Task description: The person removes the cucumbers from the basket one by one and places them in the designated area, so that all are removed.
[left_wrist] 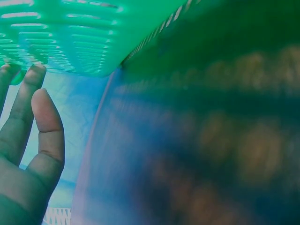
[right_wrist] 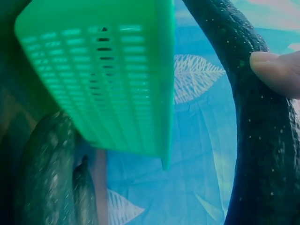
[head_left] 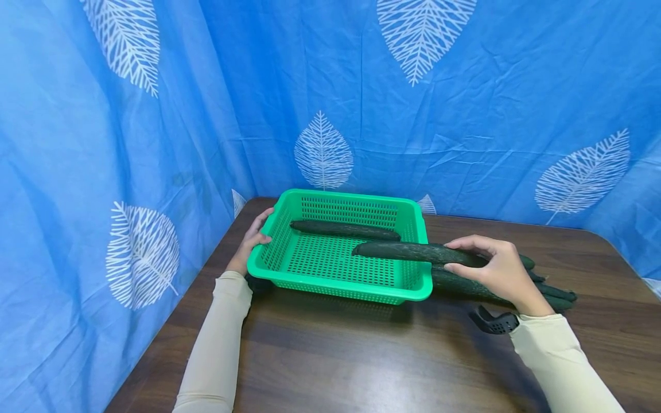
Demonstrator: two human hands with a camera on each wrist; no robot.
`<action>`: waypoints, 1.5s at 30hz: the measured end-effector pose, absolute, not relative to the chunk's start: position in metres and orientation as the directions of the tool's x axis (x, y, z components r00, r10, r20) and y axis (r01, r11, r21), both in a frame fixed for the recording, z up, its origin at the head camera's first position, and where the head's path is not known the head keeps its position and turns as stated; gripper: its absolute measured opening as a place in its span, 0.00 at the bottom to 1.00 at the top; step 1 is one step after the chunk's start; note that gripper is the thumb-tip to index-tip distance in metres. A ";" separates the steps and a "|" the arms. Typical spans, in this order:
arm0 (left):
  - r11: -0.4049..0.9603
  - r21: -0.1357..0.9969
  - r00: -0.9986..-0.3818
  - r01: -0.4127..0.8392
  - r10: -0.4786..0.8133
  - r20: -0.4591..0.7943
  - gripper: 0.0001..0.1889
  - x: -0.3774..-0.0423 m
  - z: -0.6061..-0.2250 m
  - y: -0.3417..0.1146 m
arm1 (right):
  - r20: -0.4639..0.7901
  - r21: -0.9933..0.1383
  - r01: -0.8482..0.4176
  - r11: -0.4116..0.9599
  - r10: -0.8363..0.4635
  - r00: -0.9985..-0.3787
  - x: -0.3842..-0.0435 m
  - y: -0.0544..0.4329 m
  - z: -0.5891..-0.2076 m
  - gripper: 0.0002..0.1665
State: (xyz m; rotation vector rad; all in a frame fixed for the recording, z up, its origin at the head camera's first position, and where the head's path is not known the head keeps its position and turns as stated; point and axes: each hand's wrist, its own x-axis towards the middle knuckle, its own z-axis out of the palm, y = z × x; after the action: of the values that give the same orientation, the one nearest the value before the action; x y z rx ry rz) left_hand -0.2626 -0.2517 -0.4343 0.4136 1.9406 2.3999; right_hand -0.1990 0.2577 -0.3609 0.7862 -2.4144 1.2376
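Observation:
A green perforated plastic basket (head_left: 335,291) sits on the table, with one dark green cucumber (head_left: 343,229) lying along its far side. My left hand (head_left: 250,244) grips the basket's left end, the thumb over the rim; in the left wrist view, fingers touch the slotted wall (left_wrist: 70,47). My right hand (head_left: 501,269) holds another long cucumber (head_left: 397,250) between thumb and fingers. That cucumber is roughly level, its left end above the basket and its middle over the right rim. Beneath the right hand, several more cucumbers (head_left: 459,284) lie on the table, partly hidden.
The brown wooden table (head_left: 341,355) extends in front of the basket and to the right. Blue curtains (head_left: 465,143) with white leaf prints hang behind the table and along its left side. A black strap (head_left: 493,322) is on the right wrist.

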 end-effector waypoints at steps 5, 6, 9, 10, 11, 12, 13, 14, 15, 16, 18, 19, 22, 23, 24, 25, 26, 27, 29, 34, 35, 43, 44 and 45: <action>-0.212 0.970 -0.970 0.120 0.185 0.160 0.46 -0.262 -0.434 -0.252 | 0.490 -0.656 -0.573 0.491 -0.301 -0.818 -0.193 0.267 -0.366 0.24; -0.212 0.971 -0.971 0.112 0.184 0.152 0.46 -0.262 -0.434 -0.252 | 0.487 -0.659 -0.569 0.492 -0.298 -0.821 -0.192 0.269 -0.367 0.24; -0.213 0.972 -0.973 0.101 0.184 0.141 0.47 -0.261 -0.435 -0.252 | 0.486 -0.663 -0.568 0.487 -0.297 -0.822 -0.189 0.276 -0.369 0.25; -0.211 0.972 -0.973 0.101 0.185 0.141 0.47 -0.261 -0.435 -0.252 | 0.486 -0.661 -0.570 0.488 -0.299 -0.821 -0.188 0.278 -0.369 0.25; -0.212 0.972 -0.972 0.101 0.187 0.142 0.47 -0.261 -0.435 -0.252 | 0.484 -0.660 -0.568 0.491 -0.300 -0.822 -0.187 0.280 -0.369 0.25; -0.212 0.972 -0.972 0.101 0.189 0.142 0.47 -0.261 -0.435 -0.252 | 0.479 -0.661 -0.564 0.495 -0.300 -0.825 -0.186 0.282 -0.369 0.25; -0.209 0.972 -0.971 0.104 0.190 0.144 0.47 -0.260 -0.435 -0.252 | 0.474 -0.661 -0.560 0.500 -0.301 -0.827 -0.184 0.284 -0.369 0.24; -0.206 0.973 -0.971 0.107 0.190 0.147 0.47 -0.261 -0.436 -0.251 | 0.468 -0.660 -0.554 0.507 -0.299 -0.831 -0.182 0.287 -0.369 0.24; -0.204 0.973 -0.970 0.111 0.190 0.150 0.47 -0.261 -0.436 -0.251 | 0.461 -0.661 -0.547 0.514 -0.298 -0.836 -0.181 0.289 -0.369 0.24; -0.205 0.972 -0.969 0.112 0.192 0.152 0.47 -0.261 -0.436 -0.251 | 0.454 -0.662 -0.541 0.520 -0.296 -0.840 -0.179 0.292 -0.369 0.23; -0.202 0.972 -0.968 0.117 0.195 0.157 0.47 -0.261 -0.436 -0.250 | 0.441 -0.666 -0.526 0.529 -0.290 -0.849 -0.176 0.298 -0.369 0.23; -0.204 0.972 -0.968 0.118 0.196 0.159 0.47 -0.261 -0.436 -0.250 | 0.436 -0.669 -0.521 0.531 -0.287 -0.853 -0.175 0.301 -0.370 0.23; -0.230 0.966 -0.966 0.118 0.199 0.166 0.47 -0.263 -0.436 -0.250 | 0.431 -0.672 -0.513 0.534 -0.281 -0.857 -0.172 0.310 -0.372 0.23; -0.238 0.964 -0.966 0.121 0.196 0.170 0.47 -0.263 -0.437 -0.250 | 0.431 -0.672 -0.512 0.536 -0.280 -0.858 -0.171 0.313 -0.373 0.23; -0.248 0.961 -0.965 0.125 0.194 0.175 0.47 -0.263 -0.437 -0.250 | 0.430 -0.671 -0.511 0.537 -0.279 -0.859 -0.170 0.316 -0.373 0.24; -0.257 0.958 -0.965 0.127 0.192 0.179 0.46 -0.264 -0.437 -0.250 | 0.431 -0.670 -0.512 0.538 -0.280 -0.858 -0.169 0.319 -0.374 0.24; -0.264 0.956 -0.964 0.130 0.190 0.184 0.46 -0.264 -0.437 -0.250 | 0.431 -0.667 -0.512 0.541 -0.280 -0.858 -0.168 0.323 -0.375 0.24; -0.266 0.954 -0.963 0.137 0.188 0.191 0.46 -0.264 -0.437 -0.250 | 0.430 -0.666 -0.511 0.543 -0.280 -0.858 -0.167 0.326 -0.375 0.25; -0.265 0.953 -0.961 0.148 0.189 0.202 0.46 -0.263 -0.438 -0.251 | 0.430 -0.664 -0.508 0.548 -0.276 -0.860 -0.166 0.331 -0.377 0.25; -0.256 0.953 -0.957 0.159 0.198 0.213 0.46 -0.261 -0.438 -0.253 | 0.426 -0.681 -0.495 0.540 -0.258 -0.867 -0.161 0.342 -0.378 0.25; -0.256 0.953 -0.956 0.162 0.197 0.215 0.45 -0.260 -0.438 -0.253 | 0.423 -0.683 -0.492 0.539 -0.258 -0.869 -0.160 0.344 -0.378 0.24; -0.273 0.946 -0.954 0.175 0.191 0.231 0.45 -0.263 -0.438 -0.253 | 0.399 -0.681 -0.489 0.545 -0.283 -0.872 -0.152 0.363 -0.377 0.24; -0.275 0.946 -0.954 0.174 0.192 0.231 0.45 -0.263 -0.437 -0.253 | 0.397 -0.680 -0.487 0.548 -0.283 -0.873 -0.151 0.366 -0.378 0.24; -0.277 0.945 -0.954 0.171 0.191 0.229 0.45 -0.264 -0.437 -0.253 | 0.394 -0.682 -0.483 0.550 -0.280 -0.875 -0.150 0.368 -0.379 0.24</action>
State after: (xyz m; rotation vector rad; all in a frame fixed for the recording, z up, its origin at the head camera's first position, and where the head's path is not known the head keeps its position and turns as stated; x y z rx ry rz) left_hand -0.2637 -0.2532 -0.4374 0.4720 1.8806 2.4559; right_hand -0.1502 0.3682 -0.3785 0.6395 -2.5474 1.2301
